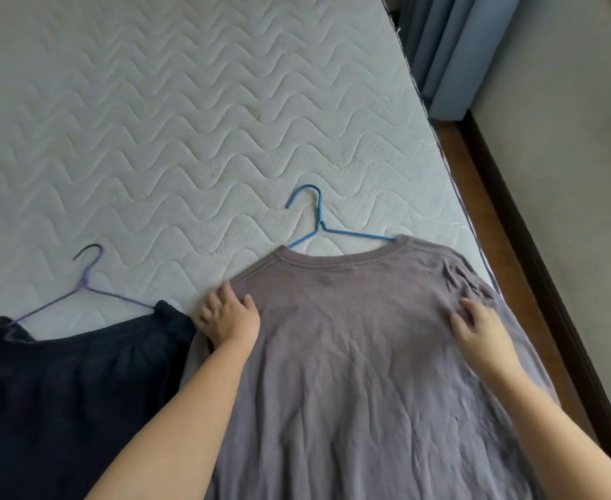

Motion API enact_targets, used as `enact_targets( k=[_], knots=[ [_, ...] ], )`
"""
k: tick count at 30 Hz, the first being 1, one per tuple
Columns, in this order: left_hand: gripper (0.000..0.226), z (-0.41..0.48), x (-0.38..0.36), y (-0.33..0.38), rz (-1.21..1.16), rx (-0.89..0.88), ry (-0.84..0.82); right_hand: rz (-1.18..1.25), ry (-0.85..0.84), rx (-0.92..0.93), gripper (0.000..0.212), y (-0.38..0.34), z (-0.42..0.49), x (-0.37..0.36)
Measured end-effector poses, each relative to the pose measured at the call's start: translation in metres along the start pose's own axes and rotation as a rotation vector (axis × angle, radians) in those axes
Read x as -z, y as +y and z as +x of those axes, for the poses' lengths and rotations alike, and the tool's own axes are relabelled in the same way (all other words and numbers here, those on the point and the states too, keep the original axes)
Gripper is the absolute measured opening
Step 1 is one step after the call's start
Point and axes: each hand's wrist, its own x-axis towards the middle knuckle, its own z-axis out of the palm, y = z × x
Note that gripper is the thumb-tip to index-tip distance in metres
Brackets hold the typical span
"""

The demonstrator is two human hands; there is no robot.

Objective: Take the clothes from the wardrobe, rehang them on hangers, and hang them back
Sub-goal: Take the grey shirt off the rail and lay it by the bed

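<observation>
Bare, rounded forearms end in the bare left grip (226, 319) and right grip (478, 332).

Quilted mattress (152, 102), blue curtain (451, 48), wooden floor (477, 207)

Far and left, the bed (152, 120) is open quilted surface. Nearer, the grey shirt (350, 355) with its blue hanger (318, 225) on the right and the dark garment (62, 391) with its purple hanger (87, 283) on the left cover it, with only a narrow strip between them. Just right of the shirt the bed ends at the floor (484, 218).
</observation>
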Motion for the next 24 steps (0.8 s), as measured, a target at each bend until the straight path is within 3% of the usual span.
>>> enact_targets(
  k=[5,9,13,18,24],
  knots=[
    [0.027,-0.096,0.037,-0.049,-0.311,-0.117,-0.183,0.200,-0.119,-0.123,0.026,0.008,-0.128,-0.003],
    [0.021,-0.177,0.071,-0.108,-0.469,0.042,-0.348,0.271,-0.182,-0.289,0.022,0.018,-0.217,-0.024],
    [0.016,-0.231,0.094,-0.181,-0.612,0.210,-0.404,0.291,-0.242,-0.422,0.022,0.024,-0.295,-0.029],
    [0.022,-0.280,0.124,-0.264,-0.583,0.214,-0.448,0.276,-0.296,-0.486,0.011,0.034,-0.374,-0.019],
    [0.017,-0.315,0.142,-0.353,-0.432,0.155,-0.523,0.367,-0.212,-0.422,0.010,0.031,-0.447,0.005]
  ],
)
